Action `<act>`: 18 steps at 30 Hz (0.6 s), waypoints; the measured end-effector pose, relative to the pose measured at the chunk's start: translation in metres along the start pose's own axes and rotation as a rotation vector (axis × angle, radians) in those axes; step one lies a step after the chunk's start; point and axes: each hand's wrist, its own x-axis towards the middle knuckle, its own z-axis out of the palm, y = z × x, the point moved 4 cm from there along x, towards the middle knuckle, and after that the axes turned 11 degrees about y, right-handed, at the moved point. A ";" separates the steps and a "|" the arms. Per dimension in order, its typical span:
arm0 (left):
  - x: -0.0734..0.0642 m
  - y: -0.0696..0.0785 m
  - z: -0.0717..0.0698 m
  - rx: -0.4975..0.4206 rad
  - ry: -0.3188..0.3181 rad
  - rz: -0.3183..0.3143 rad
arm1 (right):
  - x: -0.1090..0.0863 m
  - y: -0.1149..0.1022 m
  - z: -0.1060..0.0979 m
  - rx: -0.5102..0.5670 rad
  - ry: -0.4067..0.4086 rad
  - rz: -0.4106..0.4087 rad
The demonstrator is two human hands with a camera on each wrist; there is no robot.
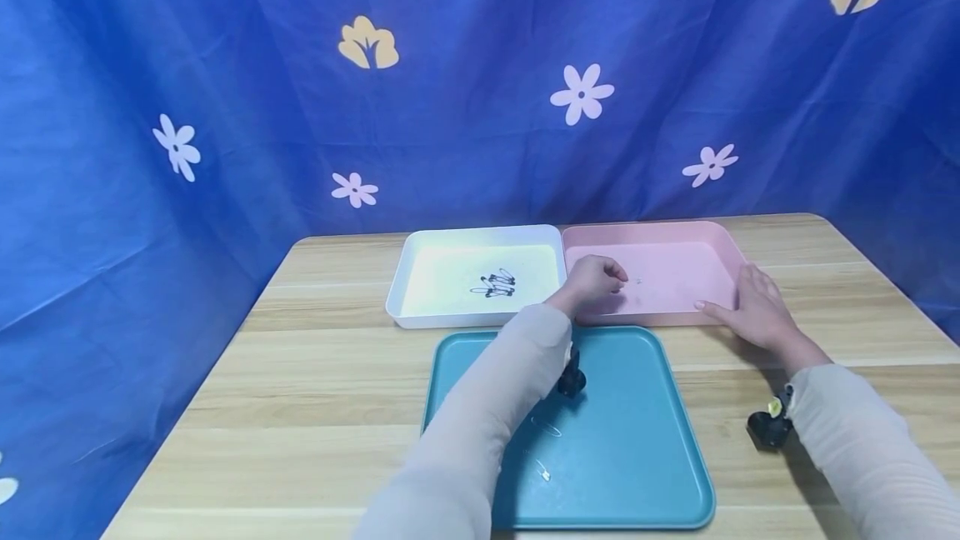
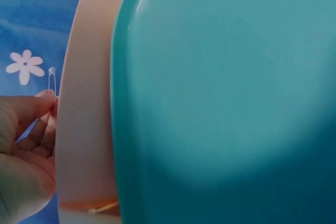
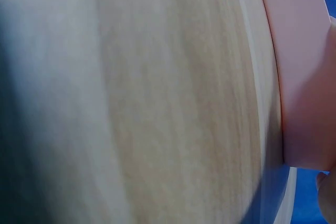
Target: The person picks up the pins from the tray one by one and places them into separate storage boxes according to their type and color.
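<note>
Head view: right of centre, the left hand (image 1: 594, 280) is over the pink tray (image 1: 678, 269); the right hand (image 1: 759, 307), fingers extended, rests on its right corner; at centre, black pins (image 1: 498, 283) lie in the white tray (image 1: 438, 282); left wrist view: at left, fingers pinch a clear-headed pin (image 2: 52, 71), upright; right wrist view: finger state cannot be told.

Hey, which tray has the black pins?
The white tray, left of the pink tray: black pins lie in it; none show in the pink or teal tray.
</note>
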 end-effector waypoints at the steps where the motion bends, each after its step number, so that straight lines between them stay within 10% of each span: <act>1: 0.001 0.000 0.002 0.002 0.000 -0.008 | 0.000 0.000 0.000 -0.002 -0.001 0.000; 18: 0.006 -0.005 0.027 0.071 -0.007 -0.152 | 0.001 0.006 0.003 0.009 0.021 0.020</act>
